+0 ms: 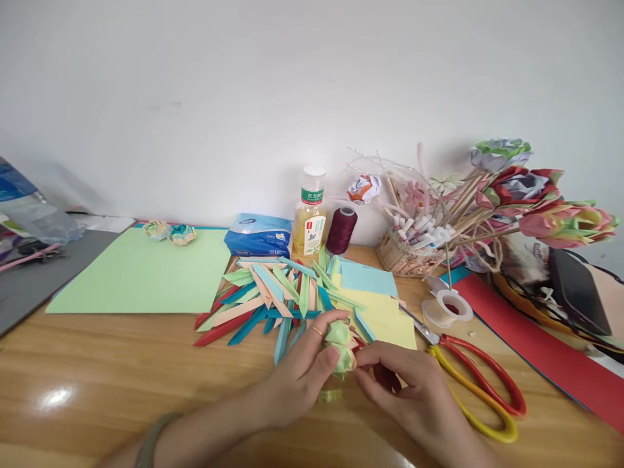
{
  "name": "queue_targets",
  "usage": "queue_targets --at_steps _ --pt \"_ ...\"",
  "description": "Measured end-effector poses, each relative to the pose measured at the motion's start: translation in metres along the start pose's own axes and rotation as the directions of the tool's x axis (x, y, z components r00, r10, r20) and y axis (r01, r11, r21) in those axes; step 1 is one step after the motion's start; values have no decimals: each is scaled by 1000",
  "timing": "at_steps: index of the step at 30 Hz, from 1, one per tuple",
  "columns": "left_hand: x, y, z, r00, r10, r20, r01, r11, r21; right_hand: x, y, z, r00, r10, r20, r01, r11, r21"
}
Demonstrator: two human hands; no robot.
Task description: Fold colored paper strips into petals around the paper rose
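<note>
Near the front middle of the table, my left hand [305,364] grips a pale green folded-paper flower [338,348] between thumb and fingers. My right hand [414,383] pinches the flower's right edge, where some red and peach paper shows; its other fingers curl in. Just beyond the hands lies a pile of folded paper strips [263,302] in red, green, blue and peach. Yellow paper squares [380,312] and light blue ones [368,276] lie behind my right hand. Scissors [439,339] with red and yellow handles rest to its right.
Green paper sheets [146,279] with two small paper flowers [182,234] lie left. At the back stand a tissue pack [258,235], a bottle [310,214], a maroon thread spool [341,231] and a basket [409,257] of stemmed paper flowers. A white spool [441,311] and red paper [526,351] are right.
</note>
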State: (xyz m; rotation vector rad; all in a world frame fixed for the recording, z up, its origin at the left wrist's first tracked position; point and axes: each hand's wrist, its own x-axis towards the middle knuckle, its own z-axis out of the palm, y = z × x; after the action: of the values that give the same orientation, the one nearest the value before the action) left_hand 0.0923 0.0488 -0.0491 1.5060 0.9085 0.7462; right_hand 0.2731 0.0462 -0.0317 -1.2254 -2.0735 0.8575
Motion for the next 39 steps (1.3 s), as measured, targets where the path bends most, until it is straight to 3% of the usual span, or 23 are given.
queue_targets --at_steps 6,13,24,33,39 --pt "-1 -3 1 1000 -1 -14 0 1000 -21 -1 3 0 984 -164 -75 157 984 -87" --pt "-1 -7 0 999 22 -44 -25 997 -68 -1 4 0 965 -252 -76 241 962 -129" --pt "0 -2 2 998 62 -24 -64 996 -59 -1 3 -3 989 -150 -5 148 981 -124" --pt "-1 3 -1 996 88 -2 -88 996 20 0 2 -2 967 -253 25 254 964 -78" --pt "-3 6 2 997 72 -10 -71 997 36 -3 7 3 974 -228 -14 226 970 -87"
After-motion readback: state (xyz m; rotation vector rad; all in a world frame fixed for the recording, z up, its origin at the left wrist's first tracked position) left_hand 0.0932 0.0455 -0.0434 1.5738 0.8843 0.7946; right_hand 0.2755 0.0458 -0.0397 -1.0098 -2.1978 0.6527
